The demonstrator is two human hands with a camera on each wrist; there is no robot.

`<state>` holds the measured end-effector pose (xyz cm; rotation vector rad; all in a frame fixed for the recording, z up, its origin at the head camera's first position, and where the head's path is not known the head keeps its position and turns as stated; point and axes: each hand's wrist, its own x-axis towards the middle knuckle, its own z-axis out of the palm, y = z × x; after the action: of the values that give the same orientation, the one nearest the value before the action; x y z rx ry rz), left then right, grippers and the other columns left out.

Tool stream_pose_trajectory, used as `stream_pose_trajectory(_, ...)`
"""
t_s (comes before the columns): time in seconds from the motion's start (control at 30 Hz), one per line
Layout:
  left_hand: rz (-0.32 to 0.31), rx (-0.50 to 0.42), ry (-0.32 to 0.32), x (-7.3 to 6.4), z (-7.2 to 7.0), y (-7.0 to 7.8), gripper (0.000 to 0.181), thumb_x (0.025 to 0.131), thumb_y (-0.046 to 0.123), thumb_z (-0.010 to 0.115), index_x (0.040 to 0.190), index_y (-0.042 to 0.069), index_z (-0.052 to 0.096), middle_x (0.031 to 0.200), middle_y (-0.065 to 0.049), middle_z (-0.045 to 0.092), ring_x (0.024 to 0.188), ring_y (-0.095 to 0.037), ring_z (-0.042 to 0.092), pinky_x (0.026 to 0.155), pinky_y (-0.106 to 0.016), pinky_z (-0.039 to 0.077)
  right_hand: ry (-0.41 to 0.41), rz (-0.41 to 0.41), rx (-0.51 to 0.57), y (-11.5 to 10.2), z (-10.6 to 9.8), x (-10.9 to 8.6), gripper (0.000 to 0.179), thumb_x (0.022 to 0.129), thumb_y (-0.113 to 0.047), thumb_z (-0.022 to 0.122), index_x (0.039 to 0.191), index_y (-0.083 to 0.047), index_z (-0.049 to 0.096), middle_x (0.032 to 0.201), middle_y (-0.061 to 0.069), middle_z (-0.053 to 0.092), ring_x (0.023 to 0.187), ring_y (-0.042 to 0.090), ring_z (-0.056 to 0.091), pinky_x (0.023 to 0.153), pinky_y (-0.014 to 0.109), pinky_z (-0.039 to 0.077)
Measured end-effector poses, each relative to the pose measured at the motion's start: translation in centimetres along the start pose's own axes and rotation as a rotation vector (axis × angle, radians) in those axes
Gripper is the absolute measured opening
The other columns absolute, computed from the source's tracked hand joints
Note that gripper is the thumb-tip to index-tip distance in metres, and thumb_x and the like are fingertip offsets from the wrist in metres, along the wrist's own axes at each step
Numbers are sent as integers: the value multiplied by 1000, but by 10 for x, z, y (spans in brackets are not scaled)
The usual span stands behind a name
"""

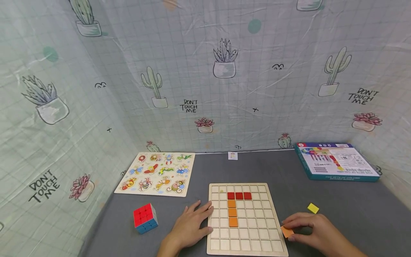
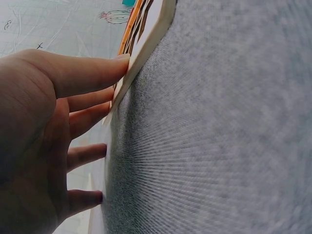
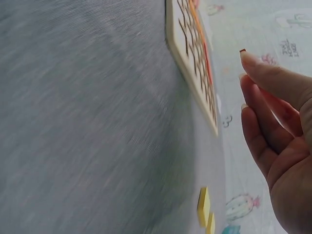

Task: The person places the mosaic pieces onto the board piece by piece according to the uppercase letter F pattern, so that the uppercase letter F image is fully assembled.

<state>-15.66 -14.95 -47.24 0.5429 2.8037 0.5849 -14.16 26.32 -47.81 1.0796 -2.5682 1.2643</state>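
A pale wooden grid board (image 1: 253,233) lies on the grey table. Three red square tiles (image 1: 239,196) sit in a row near its far side, and three orange square tiles (image 1: 232,212) run in a column below the leftmost red one. My left hand (image 1: 190,225) lies with spread fingers at the board's left edge, thumb and a fingertip touching the rim. Just off the board's right edge, my right hand (image 1: 316,230) pinches another orange square tile (image 1: 287,232) between thumb and fingers. A yellow tile (image 1: 313,208) lies on the table beyond the right hand.
A red-topped puzzle cube (image 1: 145,218) stands left of the left hand. Behind it lies an insect picture board (image 1: 154,174). At the back right is a flat teal-edged box (image 1: 337,162). A small printed card (image 1: 232,156) lies by the patterned curtain (image 1: 179,46).
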Motion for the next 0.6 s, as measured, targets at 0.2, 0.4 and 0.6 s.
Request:
stream_pose_trajectory(0.2,-9,-13,3,-1,-1,1,64,90,41,73,149,26,55,162,9,45,152,-39,37,117,-74,29,68,68,-40,-11,5,19,22,83,-15,83,104,-19,81,107,-5,77,99,-9,66,76,9,53)
stream_pose_trajectory(0.4,1,-10,9,-1,-2,1,64,90,42,73,149,26,55,162,8,44,152,-39,37,116,-74,29,82,67,-34,-14,9,30,20,85,-14,81,104,-18,81,106,0,77,100,-7,65,80,7,51)
stream_pose_trajectory(0.6,-4,-4,0,-1,-1,2,64,90,42,72,149,26,55,162,9,44,152,-38,37,117,-74,29,80,52,-37,-17,19,36,19,86,-16,81,105,-19,81,107,2,77,101,-6,66,81,10,54)
